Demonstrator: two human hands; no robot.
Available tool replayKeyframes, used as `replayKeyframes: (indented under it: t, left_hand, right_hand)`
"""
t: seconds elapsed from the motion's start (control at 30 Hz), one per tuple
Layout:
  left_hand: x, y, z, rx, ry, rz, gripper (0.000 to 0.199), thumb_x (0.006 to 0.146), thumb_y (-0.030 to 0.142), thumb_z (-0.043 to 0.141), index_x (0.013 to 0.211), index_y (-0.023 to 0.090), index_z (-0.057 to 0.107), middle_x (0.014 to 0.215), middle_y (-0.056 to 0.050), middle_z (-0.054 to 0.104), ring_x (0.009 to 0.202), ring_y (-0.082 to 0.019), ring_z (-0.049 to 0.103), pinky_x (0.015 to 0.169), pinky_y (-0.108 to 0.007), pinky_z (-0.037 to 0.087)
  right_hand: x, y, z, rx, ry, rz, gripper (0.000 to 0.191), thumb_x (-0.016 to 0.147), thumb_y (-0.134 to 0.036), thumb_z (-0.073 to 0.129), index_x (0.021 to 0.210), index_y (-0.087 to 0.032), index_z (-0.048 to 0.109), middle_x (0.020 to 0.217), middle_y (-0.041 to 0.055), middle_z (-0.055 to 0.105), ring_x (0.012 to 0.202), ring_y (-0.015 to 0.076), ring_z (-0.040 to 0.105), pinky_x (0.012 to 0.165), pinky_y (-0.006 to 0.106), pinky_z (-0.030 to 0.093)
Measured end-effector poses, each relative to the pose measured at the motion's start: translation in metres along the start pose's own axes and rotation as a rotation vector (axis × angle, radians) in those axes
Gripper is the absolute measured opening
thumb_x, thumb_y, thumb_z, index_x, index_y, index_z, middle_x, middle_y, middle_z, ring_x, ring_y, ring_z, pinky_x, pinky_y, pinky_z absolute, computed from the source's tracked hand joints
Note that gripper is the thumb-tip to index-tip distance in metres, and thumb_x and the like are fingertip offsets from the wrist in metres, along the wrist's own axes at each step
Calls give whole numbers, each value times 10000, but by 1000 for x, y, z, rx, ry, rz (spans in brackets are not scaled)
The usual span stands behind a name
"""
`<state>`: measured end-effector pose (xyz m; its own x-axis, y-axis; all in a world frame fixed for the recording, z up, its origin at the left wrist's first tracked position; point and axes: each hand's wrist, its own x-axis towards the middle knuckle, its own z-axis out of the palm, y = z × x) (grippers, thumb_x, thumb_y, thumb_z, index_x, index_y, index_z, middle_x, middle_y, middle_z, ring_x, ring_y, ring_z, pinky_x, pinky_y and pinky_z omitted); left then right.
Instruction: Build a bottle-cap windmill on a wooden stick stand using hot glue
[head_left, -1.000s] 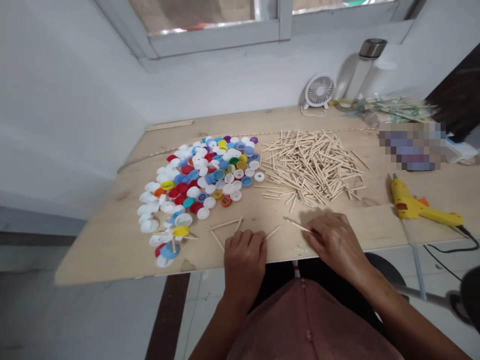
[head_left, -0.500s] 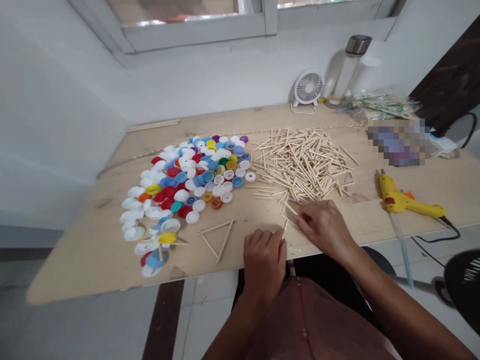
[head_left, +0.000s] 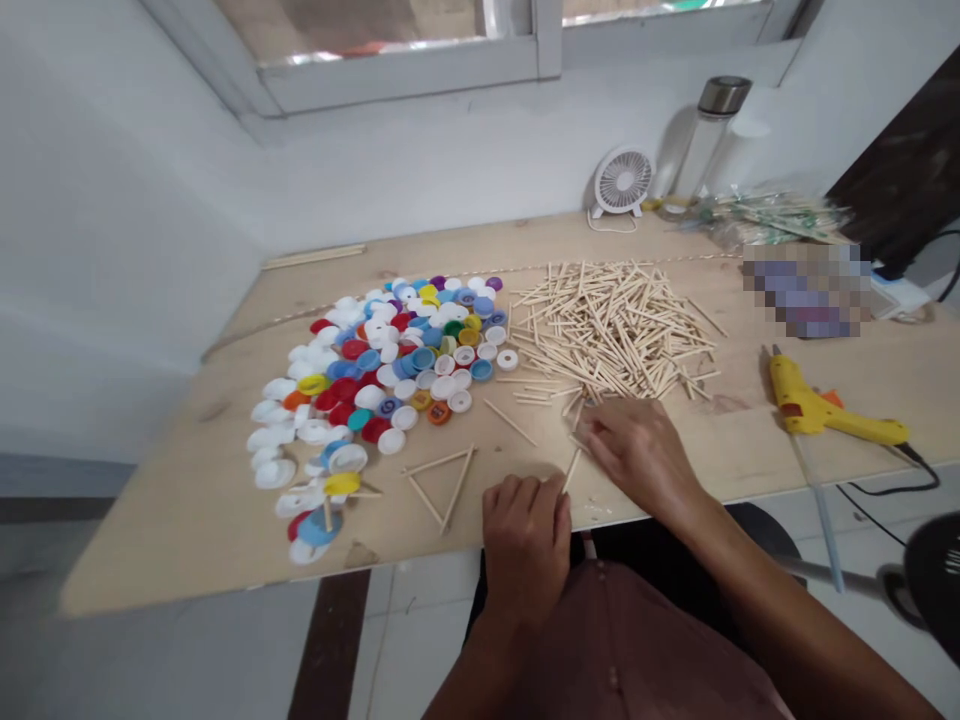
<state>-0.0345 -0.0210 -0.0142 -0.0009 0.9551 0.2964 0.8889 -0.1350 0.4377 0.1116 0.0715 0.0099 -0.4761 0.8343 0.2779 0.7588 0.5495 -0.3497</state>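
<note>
At the table's front edge my left hand [head_left: 525,525] is closed, its thumb and fingers pinching a short wooden stick [head_left: 573,470] that points up and away from me. My right hand [head_left: 637,450] is by the near edge of a heap of wooden sticks [head_left: 615,325], fingers bent together around a stick's end; the palm hides most of it. A single loose stick [head_left: 511,422] lies between the heap and the bottle caps. Left of my left hand, a triangle of three sticks [head_left: 457,488] rests flat on the wood.
Colourful bottle caps [head_left: 375,370] spread over the left of the table [head_left: 202,500], a few joined with sticks. A yellow glue gun [head_left: 832,410] lies at right, its cord over the edge. Behind stand a small fan [head_left: 624,180], a glass bottle [head_left: 697,150] and bagged sticks [head_left: 780,215].
A loose stick now lies left of my hands, where bare wood was before. My right fingers have curled in closer at the heap's edge. The left hand stays nearly still; the view shifted slightly.
</note>
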Motion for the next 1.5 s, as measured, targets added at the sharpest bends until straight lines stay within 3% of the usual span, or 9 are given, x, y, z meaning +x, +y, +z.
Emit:
replayKeyframes:
  t: [0.1,0.2,0.6,1.5]
  left_hand:
    - [2,-1,1,13,-11,4,159,837,139,555,921,189,680,738,-45,660,729,-225,545,701,-369,356]
    - [3,-1,1,37,-23,14,172,850,155,539,942,188,680,737,-47,662,729,-222,553,705,-372,363]
    - [9,9,4,51,-49,9,181,845,163,549,959,192,686,731,-46,668,757,-232,554,721,-372,349]
    - [6,5,-1,-7,-81,1,201,863,158,512,978,197,672,775,-42,676,749,-218,549,722,-361,366]
  right_hand:
    - [-30,11,-5,-53,-25,37,117,890,-255,544,836,-182,617,797,53,656,790,207,565,733,314,305]
    - [-43,10,-3,-114,-71,37,130,892,-273,550,817,-185,609,806,65,647,821,228,548,750,329,301]
    - [-55,10,-6,-120,-59,60,168,899,-234,526,752,-183,591,736,49,621,761,217,524,727,328,286]
    - [-55,10,-9,-105,-91,41,141,894,-225,532,782,-182,607,759,49,637,777,223,548,734,336,291]
